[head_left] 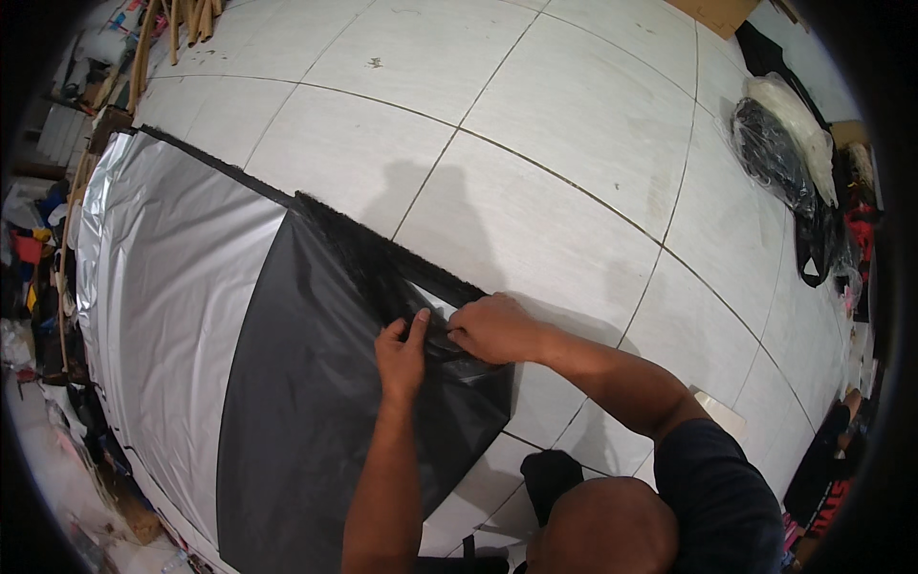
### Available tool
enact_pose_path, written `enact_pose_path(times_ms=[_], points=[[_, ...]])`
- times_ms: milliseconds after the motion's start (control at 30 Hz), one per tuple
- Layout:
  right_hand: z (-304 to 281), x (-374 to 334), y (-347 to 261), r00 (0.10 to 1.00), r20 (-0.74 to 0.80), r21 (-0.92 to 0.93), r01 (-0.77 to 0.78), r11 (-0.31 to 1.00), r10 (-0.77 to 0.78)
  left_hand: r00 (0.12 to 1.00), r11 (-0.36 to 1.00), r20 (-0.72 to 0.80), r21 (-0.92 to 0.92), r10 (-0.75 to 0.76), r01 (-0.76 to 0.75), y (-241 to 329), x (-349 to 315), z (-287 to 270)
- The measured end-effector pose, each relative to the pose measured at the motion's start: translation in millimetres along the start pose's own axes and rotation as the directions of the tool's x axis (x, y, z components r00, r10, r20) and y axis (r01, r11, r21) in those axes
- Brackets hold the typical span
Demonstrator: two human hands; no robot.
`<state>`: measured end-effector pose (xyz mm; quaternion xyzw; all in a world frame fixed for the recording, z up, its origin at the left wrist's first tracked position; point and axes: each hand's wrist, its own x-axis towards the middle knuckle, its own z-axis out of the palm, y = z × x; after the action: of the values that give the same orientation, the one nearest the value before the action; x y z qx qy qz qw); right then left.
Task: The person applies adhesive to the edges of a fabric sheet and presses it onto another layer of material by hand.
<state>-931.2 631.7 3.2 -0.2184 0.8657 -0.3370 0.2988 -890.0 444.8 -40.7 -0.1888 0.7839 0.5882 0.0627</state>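
A large sheet lies on the floor, with a silver part (186, 258) at the left and a dark grey part (296, 402) folded over toward the right. A fuzzy black strip (234, 175) runs along its far edge. My right hand (495, 327) is closed on the dark fabric at the right end of that strip. Just left of it, my left hand (402, 352) grips the folded dark layer, thumb pointing up and fingers curled. Between the hands a small pale gap shows beside the fold. The fingertips are partly hidden in the dark material.
White tiles (564, 134) with dark joints surround the sheet. A bare knee (607, 526) rises at the bottom. Plastic bags (779, 143) lie at the right, wooden sticks (196, 19) at the far left. Mixed clutter lines both sides. A cardboard piece (717, 13) sits at the far right.
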Motion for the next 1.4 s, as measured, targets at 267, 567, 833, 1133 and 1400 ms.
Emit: enact_pose_path(times_ms=[267,567,833,1133,1400], points=[[-10.9,-0.6,12.0,0.971,-0.054,0.268,-0.212,0.940,0.235,0.999,0.998,0.025,-0.048,-0.037,0.038,-0.7,-1.3,-1.5],[-9.3,-6.0,6.3,0.931,-0.357,0.145,-0.030,0.989,0.081,0.998,0.996,0.024,-0.062,-0.063,0.064,6.4,-2.8,-0.5],[7.0,-0.3,14.6,0.994,-0.104,0.183,0.039,0.982,-0.021,0.999,0.999,0.014,-0.002,-0.041,0.041,1.9,0.3,-2.1],[-8.4,-1.9,24.3,0.949,-0.158,0.191,-0.240,0.952,0.272,0.998,0.995,0.028,-0.086,-0.055,0.058,8.9,-3.3,0.5],[-0.2,-6.2,12.9,0.977,-0.179,0.034,0.126,0.991,-0.118,0.999,0.993,0.028,-0.109,-0.042,0.044,8.8,-3.9,2.8]])
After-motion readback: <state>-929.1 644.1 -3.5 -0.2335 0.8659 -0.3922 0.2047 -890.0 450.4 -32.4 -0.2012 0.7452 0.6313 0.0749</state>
